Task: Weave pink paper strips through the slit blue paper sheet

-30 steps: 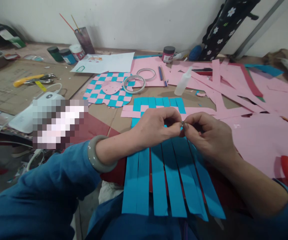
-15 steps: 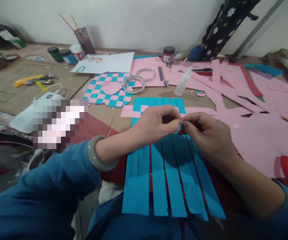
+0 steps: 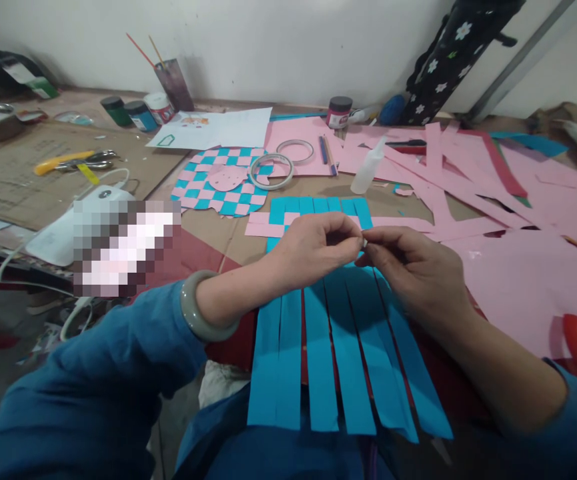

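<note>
Blue paper [image 3: 318, 360], cut into several long strips, hangs over the table's front edge toward my lap. Pink strips [image 3: 263, 225] are woven through its upper part. Above the paper my left hand [image 3: 321, 247] and my right hand [image 3: 408, 267] meet at their fingertips. Both are pinched closed on a tiny pale bit [image 3: 365, 244], too small to name. A bracelet circles my left wrist. My hands hide part of the weave.
Behind lie a blue-and-pink checkered piece [image 3: 218, 180], tape rolls [image 3: 271, 172], pencils [image 3: 327, 155] and a glue bottle [image 3: 368, 167]. Pink paper [image 3: 528, 280] covers the right. Pliers [image 3: 75, 161] and a white device [image 3: 81, 223] lie left.
The view has shifted slightly, so the table's things appear a little further right. Both hands keep their pinch, and the pale bit between the fingertips shows slightly more.
</note>
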Demonstrator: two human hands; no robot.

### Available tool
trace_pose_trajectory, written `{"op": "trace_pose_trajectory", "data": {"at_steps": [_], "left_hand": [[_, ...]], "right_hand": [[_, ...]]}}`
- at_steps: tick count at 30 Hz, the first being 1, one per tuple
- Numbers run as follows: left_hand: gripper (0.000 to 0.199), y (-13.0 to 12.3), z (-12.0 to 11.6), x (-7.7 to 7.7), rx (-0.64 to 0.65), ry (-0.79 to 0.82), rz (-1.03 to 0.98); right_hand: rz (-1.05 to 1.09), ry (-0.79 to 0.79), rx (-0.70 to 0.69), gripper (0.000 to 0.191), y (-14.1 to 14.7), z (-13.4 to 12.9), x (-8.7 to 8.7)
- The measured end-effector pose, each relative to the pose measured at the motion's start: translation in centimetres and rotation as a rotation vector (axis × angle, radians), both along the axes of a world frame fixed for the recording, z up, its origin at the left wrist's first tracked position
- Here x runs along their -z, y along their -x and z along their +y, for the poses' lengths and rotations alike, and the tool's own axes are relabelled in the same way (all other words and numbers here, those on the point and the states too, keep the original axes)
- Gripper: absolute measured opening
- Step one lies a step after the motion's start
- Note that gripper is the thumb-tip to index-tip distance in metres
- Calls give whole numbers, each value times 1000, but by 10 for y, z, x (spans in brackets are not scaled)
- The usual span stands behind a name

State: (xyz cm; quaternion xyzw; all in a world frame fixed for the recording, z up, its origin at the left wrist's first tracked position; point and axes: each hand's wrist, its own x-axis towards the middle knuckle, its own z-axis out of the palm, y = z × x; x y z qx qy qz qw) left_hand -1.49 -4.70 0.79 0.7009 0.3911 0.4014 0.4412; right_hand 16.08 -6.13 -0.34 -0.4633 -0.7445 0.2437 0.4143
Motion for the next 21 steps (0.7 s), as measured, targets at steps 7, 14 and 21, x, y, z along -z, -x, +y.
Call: {"op": "trace_pose_trajectory", "data": {"at_steps": [7,14,21], "left_hand": [[12,0,1,2,52,65,-54],[14,4,4,-5,-63,212,-181],[17,19,1,-26,-135,-218,-287]], "right_hand": [[-68,-99,10,12,-1,4,1],[-73,-99,-22,8,-4,2,0],[114,-46,95,9,-15,23,11]]}}
